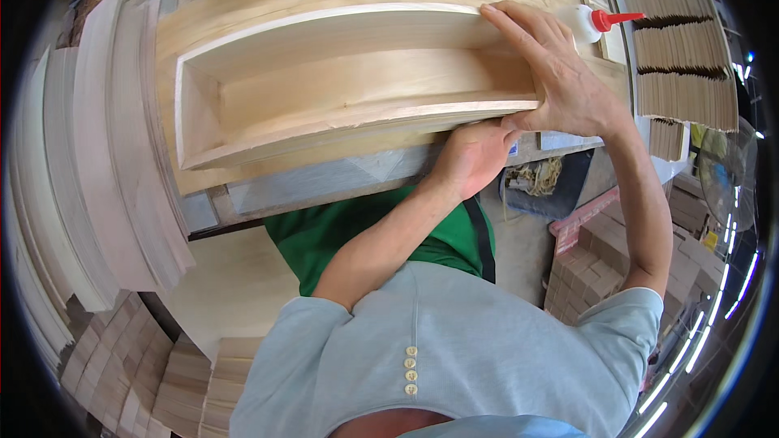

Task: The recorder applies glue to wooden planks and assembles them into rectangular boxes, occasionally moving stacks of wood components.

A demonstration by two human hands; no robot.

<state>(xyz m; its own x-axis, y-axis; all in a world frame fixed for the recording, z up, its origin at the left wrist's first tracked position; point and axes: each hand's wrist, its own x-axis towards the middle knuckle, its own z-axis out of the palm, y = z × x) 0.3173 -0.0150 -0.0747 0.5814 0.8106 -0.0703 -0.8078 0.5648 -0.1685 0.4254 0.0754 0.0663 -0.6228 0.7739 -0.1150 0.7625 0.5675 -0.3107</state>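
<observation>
A long, shallow open wooden box (349, 113) of pale wood lies across the workbench, its open side up. My right hand (564, 73) is closed over the box's right end, fingers at the far corner and thumb at the near one. Beneath that thumb, my left hand (472, 156) presses against the near long side close to the same corner; most of its fingers are hidden by the box. Just beyond my right hand lies a white glue bottle (578, 23) with a red pointed nozzle, on its side.
Tall stacks of thin boards (118, 138) stand at the left. Bundled wood strips (682, 49) lie at the far right. A dark bin (556, 186) with shavings sits below the bench (324, 186) edge. Stacked wooden blocks (592, 268) and a fan (722, 162) are to the right.
</observation>
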